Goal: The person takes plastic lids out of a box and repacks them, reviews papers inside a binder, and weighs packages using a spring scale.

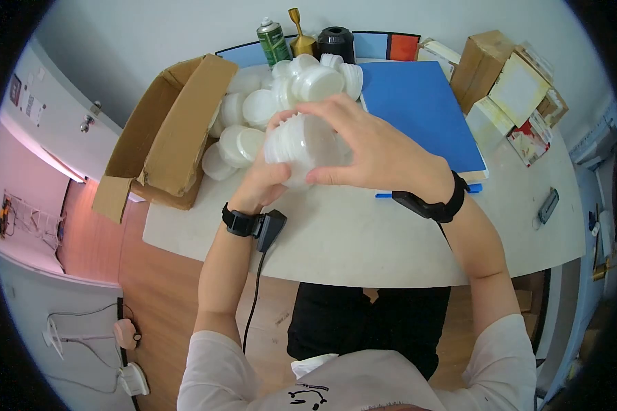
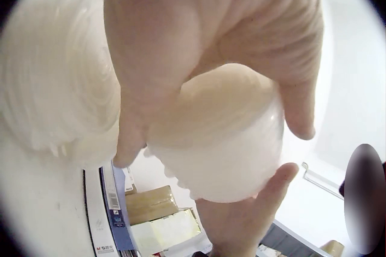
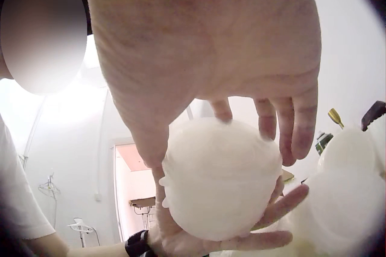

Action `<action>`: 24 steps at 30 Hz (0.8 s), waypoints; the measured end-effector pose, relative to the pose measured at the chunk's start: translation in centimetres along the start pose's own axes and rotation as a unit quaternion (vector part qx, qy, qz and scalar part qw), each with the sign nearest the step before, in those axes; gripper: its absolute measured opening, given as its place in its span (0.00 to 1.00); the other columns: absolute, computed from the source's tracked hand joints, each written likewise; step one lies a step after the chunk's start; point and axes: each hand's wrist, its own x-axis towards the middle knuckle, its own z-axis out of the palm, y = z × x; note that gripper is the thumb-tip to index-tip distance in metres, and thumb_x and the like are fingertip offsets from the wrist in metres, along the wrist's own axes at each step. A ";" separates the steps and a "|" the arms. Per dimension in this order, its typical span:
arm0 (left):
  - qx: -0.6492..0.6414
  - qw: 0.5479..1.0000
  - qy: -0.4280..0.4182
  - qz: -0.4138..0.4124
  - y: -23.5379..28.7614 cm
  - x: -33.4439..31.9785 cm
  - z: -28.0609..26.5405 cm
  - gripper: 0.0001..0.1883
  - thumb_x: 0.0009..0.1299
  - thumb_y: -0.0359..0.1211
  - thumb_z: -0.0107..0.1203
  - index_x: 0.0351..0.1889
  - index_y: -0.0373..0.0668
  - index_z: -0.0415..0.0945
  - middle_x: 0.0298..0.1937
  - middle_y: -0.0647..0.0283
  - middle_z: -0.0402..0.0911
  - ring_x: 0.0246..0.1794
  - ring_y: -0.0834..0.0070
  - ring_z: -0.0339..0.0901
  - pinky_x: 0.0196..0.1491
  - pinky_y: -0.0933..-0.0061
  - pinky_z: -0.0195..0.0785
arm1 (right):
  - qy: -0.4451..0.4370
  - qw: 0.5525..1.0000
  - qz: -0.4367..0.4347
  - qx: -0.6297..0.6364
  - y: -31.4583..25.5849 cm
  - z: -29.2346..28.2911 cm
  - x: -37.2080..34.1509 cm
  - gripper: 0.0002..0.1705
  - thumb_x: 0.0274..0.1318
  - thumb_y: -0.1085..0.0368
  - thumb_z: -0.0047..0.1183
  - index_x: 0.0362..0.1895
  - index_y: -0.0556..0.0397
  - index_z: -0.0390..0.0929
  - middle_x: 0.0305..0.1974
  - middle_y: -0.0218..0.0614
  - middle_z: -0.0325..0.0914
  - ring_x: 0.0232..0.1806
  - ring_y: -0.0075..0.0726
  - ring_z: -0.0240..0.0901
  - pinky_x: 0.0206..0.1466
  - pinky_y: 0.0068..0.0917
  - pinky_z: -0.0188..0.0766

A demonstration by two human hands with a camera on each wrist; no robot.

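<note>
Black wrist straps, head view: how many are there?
2: the left strap at the wrist of the left hand, the right strap at the wrist of the right hand. None seems hidden.

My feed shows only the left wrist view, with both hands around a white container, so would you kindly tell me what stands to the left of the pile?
Observer: The head view shows an open cardboard box right beside the pile of white containers, on the side of the left hand.

Operator: Thank you; is there anything lying on the table to the right of the right forearm?

Observer: Yes, a small grey object lies near the right edge of the table; it is too small in the picture to tell what it is.
</note>
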 end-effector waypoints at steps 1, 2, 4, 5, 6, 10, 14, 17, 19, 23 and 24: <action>0.001 1.000 -0.002 -0.001 0.2 0.0 0.2 0.49 0.59 0.44 0.72 0.73 0.50 0.50 0.68 0.60 0.64 0.72 0.60 0.64 0.71 0.57 0.63 | -0.003 1.000 -0.014 -0.003 0.0 -0.2 0.0 0.50 0.51 0.50 0.70 0.74 0.48 0.59 0.60 0.45 0.66 0.55 0.50 0.71 0.58 0.39 0.72; 0.013 1.000 -0.001 -0.018 0.6 -0.2 0.6 0.50 0.59 0.48 0.71 0.74 0.50 0.51 0.69 0.59 0.65 0.72 0.59 0.64 0.71 0.54 0.63 | -0.006 1.000 -0.029 -0.005 0.0 -0.3 -0.1 0.49 0.52 0.50 0.69 0.74 0.48 0.59 0.60 0.45 0.66 0.55 0.50 0.71 0.59 0.38 0.71; 0.027 0.999 0.001 -0.036 0.9 -0.4 0.6 0.50 0.59 0.51 0.71 0.74 0.50 0.52 0.70 0.58 0.65 0.72 0.58 0.64 0.71 0.51 0.63 | -0.008 0.996 0.011 0.093 0.6 -0.4 0.2 0.49 0.53 0.50 0.68 0.75 0.48 0.59 0.61 0.45 0.66 0.56 0.52 0.71 0.60 0.39 0.70; -0.040 0.998 -0.006 -0.037 0.9 -0.4 0.1 0.52 0.59 0.55 0.69 0.77 0.52 0.50 0.74 0.57 0.61 0.74 0.56 0.61 0.71 0.46 0.61 | -0.011 0.981 0.050 0.190 1.0 -0.4 0.5 0.48 0.54 0.50 0.67 0.75 0.48 0.59 0.62 0.46 0.65 0.57 0.53 0.71 0.62 0.39 0.69; -0.107 0.993 -0.012 -0.039 0.9 -0.4 -0.2 0.53 0.60 0.58 0.66 0.79 0.54 0.49 0.77 0.57 0.57 0.76 0.53 0.58 0.72 0.41 0.59 | -0.010 0.980 0.050 0.190 1.6 -0.6 0.7 0.48 0.54 0.50 0.67 0.75 0.48 0.59 0.62 0.46 0.65 0.57 0.53 0.71 0.62 0.39 0.69; -0.214 0.975 0.063 0.019 1.6 0.0 -0.6 0.50 0.61 0.60 0.64 0.78 0.54 0.53 0.76 0.55 0.59 0.74 0.49 0.59 0.71 0.34 0.56 | 0.008 0.990 0.094 0.109 5.2 0.5 0.3 0.50 0.54 0.50 0.67 0.76 0.52 0.56 0.69 0.54 0.61 0.66 0.58 0.65 0.67 0.46 0.65; -0.292 0.945 0.137 0.062 1.6 0.5 -1.5 0.44 0.62 0.55 0.64 0.75 0.54 0.59 0.74 0.55 0.63 0.72 0.50 0.61 0.73 0.38 0.53 | -0.065 0.979 0.101 -0.166 6.0 2.7 -0.5 0.58 0.50 0.50 0.69 0.78 0.54 0.50 0.73 0.64 0.52 0.73 0.69 0.54 0.74 0.51 0.57; -0.268 0.948 0.162 0.062 1.4 0.6 -1.2 0.41 0.65 0.53 0.62 0.74 0.54 0.60 0.73 0.55 0.63 0.71 0.51 0.61 0.74 0.40 0.53 | -0.084 0.980 0.107 -0.147 6.6 3.3 -0.3 0.62 0.47 0.52 0.71 0.79 0.53 0.46 0.74 0.66 0.46 0.74 0.76 0.50 0.76 0.53 0.53; -0.265 0.950 0.154 0.053 1.3 0.6 -1.1 0.39 0.66 0.53 0.60 0.74 0.54 0.61 0.74 0.55 0.63 0.72 0.50 0.60 0.74 0.40 0.53 | -0.068 0.983 0.086 -0.149 7.4 4.1 0.0 0.61 0.46 0.53 0.71 0.79 0.53 0.47 0.74 0.66 0.49 0.73 0.74 0.52 0.75 0.53 0.55; -0.248 0.960 0.124 0.043 1.3 0.8 -1.2 0.36 0.70 0.53 0.54 0.74 0.53 0.60 0.75 0.56 0.63 0.73 0.51 0.60 0.74 0.40 0.53 | -0.089 0.984 0.138 -0.072 7.0 3.3 0.7 0.52 0.48 0.61 0.65 0.76 0.55 0.53 0.72 0.59 0.56 0.71 0.63 0.59 0.72 0.46 0.62; -0.251 0.961 0.113 0.040 1.1 0.7 -1.2 0.35 0.71 0.54 0.52 0.74 0.53 0.60 0.75 0.56 0.63 0.74 0.51 0.60 0.74 0.40 0.53 | -0.090 0.984 0.140 -0.070 7.1 3.4 0.7 0.52 0.48 0.61 0.65 0.76 0.55 0.53 0.72 0.59 0.56 0.71 0.63 0.59 0.72 0.46 0.62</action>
